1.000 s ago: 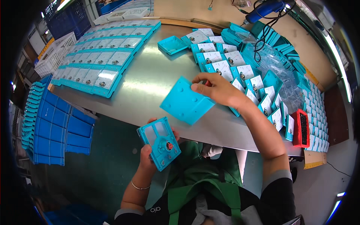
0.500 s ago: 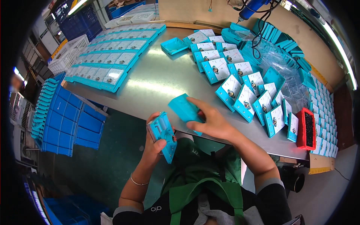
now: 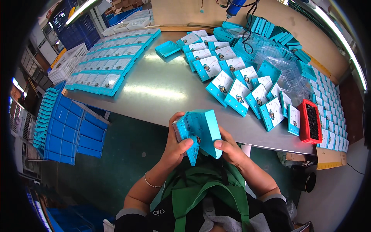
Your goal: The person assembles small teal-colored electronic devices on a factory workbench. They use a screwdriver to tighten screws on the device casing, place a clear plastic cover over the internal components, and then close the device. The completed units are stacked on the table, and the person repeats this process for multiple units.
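The person is fitting a blue cover (image 3: pixel 206 129) onto a blue meter case (image 3: pixel 189 141), held close to the chest, below the near edge of the surface (image 3: pixel 154 92). The left hand (image 3: pixel 176 149) is closed around the case; the right hand (image 3: pixel 228 147) grips the cover's lower edge. Next, it seems, the two parts need lining up and pressing together squarely. The steel surface carries rows of finished meters (image 3: pixel 235 92), a red tray (image 3: pixel 311 121) of small dark parts and a long row of boxes (image 3: pixel 112 63). Blue crates (image 3: pixel 65 127) stand on the floor at the left.
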Demonstrator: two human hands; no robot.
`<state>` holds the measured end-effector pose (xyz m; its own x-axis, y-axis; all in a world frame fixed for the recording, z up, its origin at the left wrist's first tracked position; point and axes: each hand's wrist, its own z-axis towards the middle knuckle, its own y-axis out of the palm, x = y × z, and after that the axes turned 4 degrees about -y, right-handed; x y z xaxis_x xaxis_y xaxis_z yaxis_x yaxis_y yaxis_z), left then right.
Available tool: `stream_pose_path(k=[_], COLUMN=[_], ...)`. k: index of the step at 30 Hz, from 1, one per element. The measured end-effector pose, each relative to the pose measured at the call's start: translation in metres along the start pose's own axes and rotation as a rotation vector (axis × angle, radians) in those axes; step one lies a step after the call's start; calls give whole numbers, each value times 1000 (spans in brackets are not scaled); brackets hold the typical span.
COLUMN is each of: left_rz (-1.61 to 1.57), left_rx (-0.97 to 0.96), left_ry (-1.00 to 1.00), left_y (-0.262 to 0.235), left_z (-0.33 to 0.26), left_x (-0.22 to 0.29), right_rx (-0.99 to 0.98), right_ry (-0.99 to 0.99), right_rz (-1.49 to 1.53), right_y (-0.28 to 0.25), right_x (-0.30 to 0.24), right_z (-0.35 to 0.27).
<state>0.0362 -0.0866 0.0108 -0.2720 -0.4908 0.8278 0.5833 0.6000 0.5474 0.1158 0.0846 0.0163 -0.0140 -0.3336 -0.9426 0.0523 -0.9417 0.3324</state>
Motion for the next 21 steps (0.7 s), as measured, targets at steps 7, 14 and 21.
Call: stream_pose_path(k=[7, 14, 21], left_rz=[61, 77, 185], left_rx=[27, 47, -4], left_ry=[-59, -58, -131], left_y=[-3, -15, -18], left_z=[-3, -2, -4], left_x=[5, 4, 9], right_rx=[-51, -108, -166], right_ry=[63, 62, 63], right_rz=[-73, -37, -143], right_y=[-3, 3, 2], right_x=[9, 2, -3], right_z=[3, 13, 12])
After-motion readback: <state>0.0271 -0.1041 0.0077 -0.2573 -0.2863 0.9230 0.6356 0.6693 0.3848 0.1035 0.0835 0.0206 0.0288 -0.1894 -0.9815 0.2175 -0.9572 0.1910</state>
